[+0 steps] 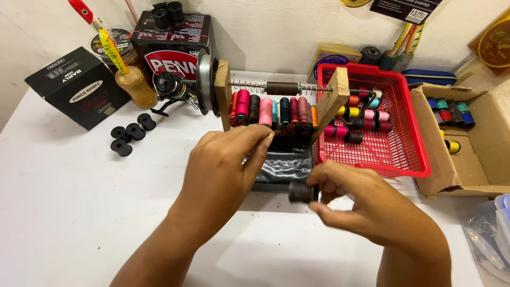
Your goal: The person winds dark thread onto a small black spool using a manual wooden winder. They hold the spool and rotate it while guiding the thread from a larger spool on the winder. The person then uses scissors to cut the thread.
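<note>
The right hand grasps a dark thread spool in its fingers, long axis lying left–right just above the bench, while the left hand (fingers pinched together, contents hidden) reaches the spool row beyond.

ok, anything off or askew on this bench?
Little stands out. Three empty black bobbins lie loose on the white table, apart from the rack of thread spools. The right hand pinches a dark spool.
</note>
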